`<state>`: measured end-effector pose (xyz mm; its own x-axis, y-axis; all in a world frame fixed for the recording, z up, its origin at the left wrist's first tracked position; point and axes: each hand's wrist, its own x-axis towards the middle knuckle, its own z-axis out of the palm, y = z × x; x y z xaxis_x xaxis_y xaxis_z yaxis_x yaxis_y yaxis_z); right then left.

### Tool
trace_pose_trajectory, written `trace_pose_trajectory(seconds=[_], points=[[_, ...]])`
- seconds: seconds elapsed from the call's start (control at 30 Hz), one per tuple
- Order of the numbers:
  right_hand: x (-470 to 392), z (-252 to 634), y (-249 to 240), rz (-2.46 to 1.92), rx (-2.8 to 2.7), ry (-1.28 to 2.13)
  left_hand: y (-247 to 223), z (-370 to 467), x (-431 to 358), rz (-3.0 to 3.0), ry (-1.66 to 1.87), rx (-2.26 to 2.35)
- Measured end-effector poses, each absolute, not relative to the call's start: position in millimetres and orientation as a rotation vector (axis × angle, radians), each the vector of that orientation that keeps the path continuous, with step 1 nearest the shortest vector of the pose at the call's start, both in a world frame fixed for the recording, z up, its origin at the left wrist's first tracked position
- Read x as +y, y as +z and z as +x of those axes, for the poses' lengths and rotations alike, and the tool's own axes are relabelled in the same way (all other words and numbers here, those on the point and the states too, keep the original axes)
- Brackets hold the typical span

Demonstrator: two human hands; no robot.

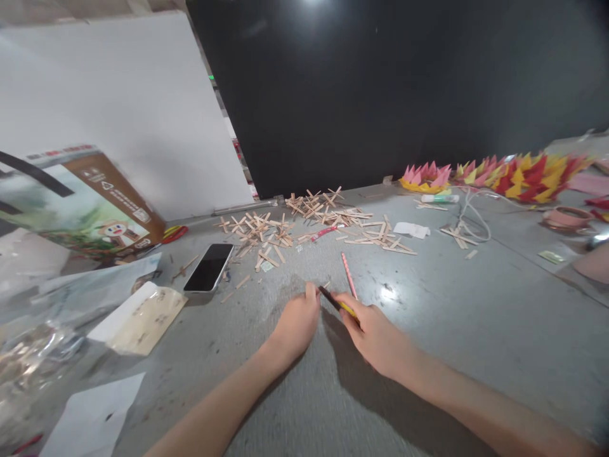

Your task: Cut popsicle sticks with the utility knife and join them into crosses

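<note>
In the middle of the table, my left hand (pixel 299 319) has its fingers pinched together low over the surface. Whatever it pinches is too small and blurred to make out; a pale sliver shows just beyond the fingertips. My right hand (pixel 375 333) is closed around a black and yellow utility knife (pixel 339 303), whose front end points up-left and comes close to my left fingertips. Behind the right hand lies a pink patterned pencil (pixel 349 274). Farther back is a spread of flat wooden sticks (pixel 266 230), many of them crossed over each other.
A phone (pixel 209 268), a plastic-wrapped packet (pixel 147 317) and a printed carton bag (pixel 109 203) occupy the left. Along the back right stand folded paper flowers (pixel 425 178), a glue stick (pixel 439 198), a white cable (pixel 471 216) and a tape roll (pixel 567 217). A black panel (pixel 404 89) rises behind.
</note>
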<state>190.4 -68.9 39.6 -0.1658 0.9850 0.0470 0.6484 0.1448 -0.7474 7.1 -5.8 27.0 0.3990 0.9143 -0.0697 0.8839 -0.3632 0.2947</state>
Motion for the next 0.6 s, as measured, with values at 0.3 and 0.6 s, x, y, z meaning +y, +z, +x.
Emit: trace_pose_trajectory(seconds=[0.3, 0.6], points=[[-61.4, 191.6, 39.1, -1.49, -1.891, 0.83, 24.9, 6.8, -2.9, 2.392, 0.187, 1.584], [-61.7, 194.9, 37.9, -1.523, -1.898, 0.81, 28.0, 8.7, -0.8, 2.407, 0.114, 1.577]])
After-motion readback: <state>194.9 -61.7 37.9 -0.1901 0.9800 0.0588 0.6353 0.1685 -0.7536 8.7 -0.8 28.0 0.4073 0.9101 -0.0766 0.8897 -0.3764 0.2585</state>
